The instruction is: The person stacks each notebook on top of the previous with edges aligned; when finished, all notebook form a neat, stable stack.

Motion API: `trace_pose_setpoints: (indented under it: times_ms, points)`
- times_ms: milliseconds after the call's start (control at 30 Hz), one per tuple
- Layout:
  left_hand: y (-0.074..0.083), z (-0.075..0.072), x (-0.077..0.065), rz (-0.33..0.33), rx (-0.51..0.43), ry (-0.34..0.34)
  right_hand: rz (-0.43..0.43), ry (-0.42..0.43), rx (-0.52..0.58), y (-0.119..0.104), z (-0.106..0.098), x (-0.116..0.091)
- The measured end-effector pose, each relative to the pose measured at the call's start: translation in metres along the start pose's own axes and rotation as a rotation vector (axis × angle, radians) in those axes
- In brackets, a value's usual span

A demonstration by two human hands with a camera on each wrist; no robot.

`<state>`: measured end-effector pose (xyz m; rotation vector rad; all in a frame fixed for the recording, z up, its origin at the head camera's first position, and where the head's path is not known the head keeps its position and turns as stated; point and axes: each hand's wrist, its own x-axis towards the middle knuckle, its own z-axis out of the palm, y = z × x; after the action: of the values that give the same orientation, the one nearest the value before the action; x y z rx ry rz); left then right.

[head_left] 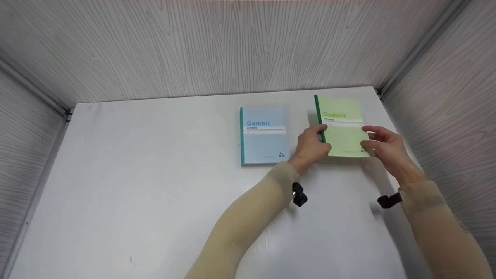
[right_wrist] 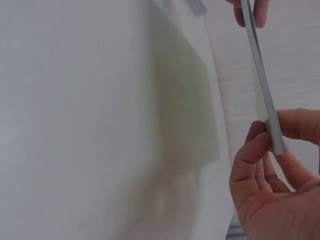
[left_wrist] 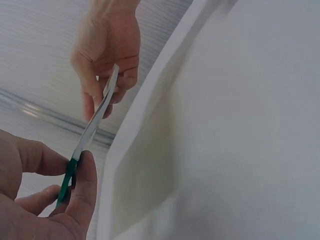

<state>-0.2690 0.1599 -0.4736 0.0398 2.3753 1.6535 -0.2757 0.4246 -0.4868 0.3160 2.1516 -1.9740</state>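
A green notebook [head_left: 345, 131] with a dark green spine and the word Gambit on its cover is held by both hands above the table. My left hand [head_left: 311, 145] pinches the spine edge, thumb on the cover and fingers behind. On the opposite edge my right hand [head_left: 387, 147] pinches the notebook near its lower corner. Seen edge-on in the left wrist view, the notebook [left_wrist: 92, 127] stands off the table surface. The right wrist view shows its page edge [right_wrist: 261, 75] between the right thumb and fingers. A blue notebook [head_left: 264, 143] lies flat on the table, left of the left hand.
The white table [head_left: 135, 174] reaches far to the left of the notebooks. Wood-grain panels stand at the back [head_left: 217, 50] and on the right side [head_left: 453, 97], the latter close to the right arm. Each wrist carries a small black camera mount.
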Motion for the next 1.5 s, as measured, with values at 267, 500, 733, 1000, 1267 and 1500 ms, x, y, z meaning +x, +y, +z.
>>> trace_pose_setpoints:
  times_ms: [267,500,733,1000,1267,1500]
  points:
    - [-0.031,-0.065,-0.015,0.103,0.001,0.0,-0.147,-0.022,-0.16,0.0,0.062,-0.003]
    - [-0.068,-0.113,-0.023,0.095,0.097,0.059,-0.216,-0.047,-0.248,0.01,0.118,0.003]
    - [-0.095,-0.14,-0.012,0.07,0.195,0.177,-0.177,-0.059,-0.329,0.021,0.162,0.027]
    - [-0.102,-0.149,-0.004,0.084,0.3,0.232,-0.152,-0.057,-0.405,0.023,0.186,0.043]
    - [-0.099,-0.147,-0.006,0.111,0.415,0.254,-0.185,-0.066,-0.439,0.024,0.192,0.048]
    - [-0.104,-0.147,-0.004,0.116,0.47,0.286,-0.223,-0.055,-0.483,0.027,0.198,0.049]
